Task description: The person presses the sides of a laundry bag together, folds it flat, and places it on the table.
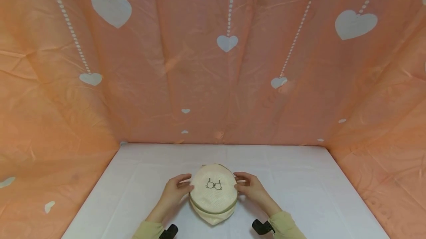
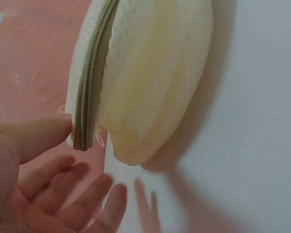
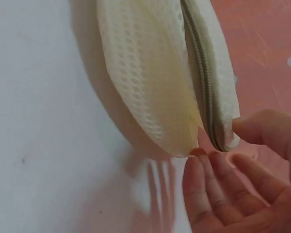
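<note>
A round cream mesh laundry bag, with a line drawing of glasses on its lid, is tilted over the white table. My left hand holds its left edge, the thumb against the lid's rim and the other fingers loosely bent beside it. At the opposite edge my right hand holds the bag the same way, its thumb pressing the rim. A zipper follows the lid's edge, and the soft mesh body sags below it. Parts of some fingertips are hidden behind the bag.
The white-covered table extends around the bag. An orange curtain with white hearts encloses the back and both sides. A black wrist camera is on the left wrist, another black camera on the right.
</note>
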Tool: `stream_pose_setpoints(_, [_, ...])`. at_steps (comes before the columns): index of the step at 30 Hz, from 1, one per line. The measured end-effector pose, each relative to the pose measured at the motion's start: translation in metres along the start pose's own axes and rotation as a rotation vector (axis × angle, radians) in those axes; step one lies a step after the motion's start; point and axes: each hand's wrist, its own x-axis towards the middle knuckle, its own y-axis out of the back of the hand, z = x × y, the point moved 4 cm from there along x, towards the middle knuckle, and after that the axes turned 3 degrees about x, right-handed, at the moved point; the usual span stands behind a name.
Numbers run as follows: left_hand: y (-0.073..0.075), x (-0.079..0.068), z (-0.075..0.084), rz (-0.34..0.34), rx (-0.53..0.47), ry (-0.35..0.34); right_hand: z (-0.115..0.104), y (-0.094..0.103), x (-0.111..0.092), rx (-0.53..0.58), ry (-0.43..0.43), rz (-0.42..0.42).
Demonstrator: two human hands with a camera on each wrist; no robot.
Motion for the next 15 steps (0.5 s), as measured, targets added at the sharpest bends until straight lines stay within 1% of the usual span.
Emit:
stream_pose_setpoints(2, [-0.002, 0.0, 0.004, -0.001, 0.106, -0.066, -0.002, -0.001, 0.0, -0.058, 0.055, -0.003])
stream_pose_setpoints(4, [-0.005, 0.0, 0.007, -0.016, 0.194, -0.104, -0.005, -0.004, -0.001, -0.116, 0.112, -0.009])
stream_pose_setpoints(9, [-0.014, -0.003, 0.011, -0.088, 0.319, -0.159, -0.01, -0.011, -0.004, -0.235, 0.212, -0.001])
stream_pose_setpoints(11, [-0.017, -0.005, 0.013, -0.101, 0.374, -0.193, -0.011, -0.013, -0.006, -0.284, 0.238, 0.012])
stream_pose_setpoints(15, [-0.023, -0.011, 0.016, -0.109, 0.49, -0.207, -0.014, -0.016, -0.01, -0.354, 0.269, 0.026])
